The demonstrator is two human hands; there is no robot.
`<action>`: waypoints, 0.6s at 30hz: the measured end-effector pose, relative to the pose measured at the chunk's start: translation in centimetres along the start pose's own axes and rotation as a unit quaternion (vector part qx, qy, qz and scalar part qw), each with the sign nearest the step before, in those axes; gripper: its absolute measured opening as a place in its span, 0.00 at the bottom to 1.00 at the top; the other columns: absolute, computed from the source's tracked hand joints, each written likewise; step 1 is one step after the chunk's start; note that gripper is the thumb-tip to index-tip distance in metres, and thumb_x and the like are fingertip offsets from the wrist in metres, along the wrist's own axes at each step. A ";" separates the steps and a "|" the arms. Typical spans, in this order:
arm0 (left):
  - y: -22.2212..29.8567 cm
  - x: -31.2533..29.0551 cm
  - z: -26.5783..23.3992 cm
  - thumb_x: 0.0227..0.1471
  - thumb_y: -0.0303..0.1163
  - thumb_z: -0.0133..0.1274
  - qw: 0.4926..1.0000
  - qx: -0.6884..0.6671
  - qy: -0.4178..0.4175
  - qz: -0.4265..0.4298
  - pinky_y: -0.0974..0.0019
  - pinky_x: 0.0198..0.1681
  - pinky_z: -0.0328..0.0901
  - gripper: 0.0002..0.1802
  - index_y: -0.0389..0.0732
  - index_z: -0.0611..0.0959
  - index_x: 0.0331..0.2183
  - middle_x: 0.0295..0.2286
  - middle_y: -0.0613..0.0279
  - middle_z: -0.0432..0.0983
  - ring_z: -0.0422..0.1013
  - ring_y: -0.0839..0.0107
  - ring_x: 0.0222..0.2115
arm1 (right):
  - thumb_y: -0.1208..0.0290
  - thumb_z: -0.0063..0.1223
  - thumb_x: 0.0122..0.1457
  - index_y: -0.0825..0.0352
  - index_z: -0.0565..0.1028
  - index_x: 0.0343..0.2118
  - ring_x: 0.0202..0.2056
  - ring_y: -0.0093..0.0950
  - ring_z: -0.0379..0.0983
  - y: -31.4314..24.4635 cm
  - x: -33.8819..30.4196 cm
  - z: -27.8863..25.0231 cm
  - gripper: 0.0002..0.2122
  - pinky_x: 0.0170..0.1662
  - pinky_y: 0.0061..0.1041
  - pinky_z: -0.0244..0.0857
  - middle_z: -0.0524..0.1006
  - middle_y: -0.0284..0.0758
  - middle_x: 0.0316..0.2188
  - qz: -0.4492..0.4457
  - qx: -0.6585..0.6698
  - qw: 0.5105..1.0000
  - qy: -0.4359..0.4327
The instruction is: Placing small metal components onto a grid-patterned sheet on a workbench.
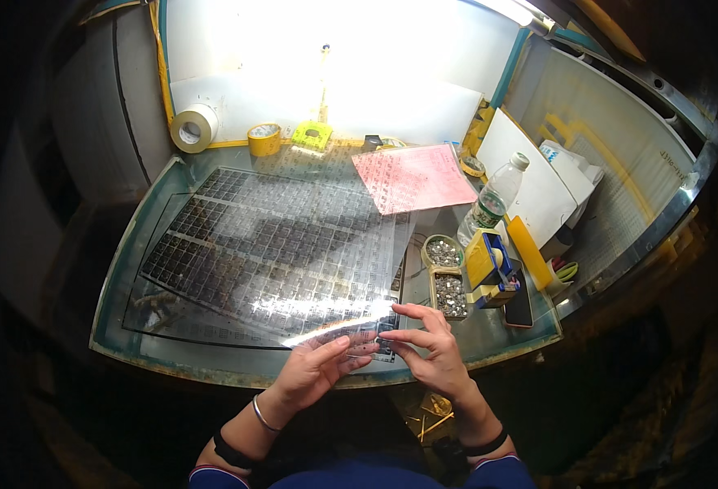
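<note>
A large transparent film sheet (342,316) lies over the glass-topped table, its near edge curled up and catching a bright glare. Under or on it shows a dark sheet patterned with rows of small squares (212,244); which layer carries which marks I cannot tell. My left hand (314,373) holds the film's near edge, thumb above and fingers showing through beneath. At the film's near right corner, my right hand (430,352) pinches with thumb and index finger, the other fingers apart. Any small piece between those fingertips is too small to make out.
Right of the film stand two tubs of small bits (448,295), a blue-yellow tape dispenser (489,265), a plastic bottle (496,196) and a phone (518,306). Behind lie a pink sheet (416,178), a yellow tape roll (264,140) and a wide white roll (193,129).
</note>
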State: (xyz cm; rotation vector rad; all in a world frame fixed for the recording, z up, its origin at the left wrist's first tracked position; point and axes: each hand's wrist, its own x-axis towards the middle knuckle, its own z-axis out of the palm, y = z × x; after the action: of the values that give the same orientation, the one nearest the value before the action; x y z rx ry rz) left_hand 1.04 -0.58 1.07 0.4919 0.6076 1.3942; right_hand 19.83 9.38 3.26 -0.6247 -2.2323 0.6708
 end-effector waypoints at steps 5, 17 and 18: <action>0.0 0.1 -0.1 0.58 0.28 0.42 1.000 -0.003 -0.005 0.000 0.60 0.53 0.63 0.20 0.27 0.67 0.49 0.48 0.45 0.67 0.66 0.58 0.49 | 0.78 0.60 0.45 0.56 0.81 0.33 0.49 0.33 0.65 0.3 0.0 0.5 0.12 0.52 0.31 0.56 0.73 0.35 0.45 -0.008 -0.015 1.000 0.018; 0.0 0.2 -0.2 0.59 0.30 0.40 1.000 -0.001 -0.009 -0.001 0.61 0.52 0.62 0.20 0.29 0.66 0.51 0.48 0.47 0.67 0.66 0.60 0.49 | 0.75 0.60 0.46 0.55 0.81 0.33 0.47 0.31 0.66 0.7 0.2 1.0 0.10 0.50 0.30 0.54 0.74 0.33 0.42 0.000 0.006 0.999 0.048; 0.0 0.2 -0.1 0.59 0.30 0.40 1.000 0.001 -0.010 0.000 0.61 0.52 0.62 0.20 0.30 0.66 0.51 0.48 0.48 0.67 0.66 0.60 0.49 | 0.74 0.60 0.46 0.56 0.80 0.32 0.46 0.31 0.67 0.5 0.3 1.0 0.09 0.50 0.30 0.55 0.74 0.33 0.41 0.005 0.011 0.998 0.058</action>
State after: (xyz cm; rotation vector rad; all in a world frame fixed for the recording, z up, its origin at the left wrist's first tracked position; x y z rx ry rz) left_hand 0.96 -0.43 0.94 0.5074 0.5939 1.3881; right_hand 19.00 9.67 2.52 -0.6477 -2.1129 0.6476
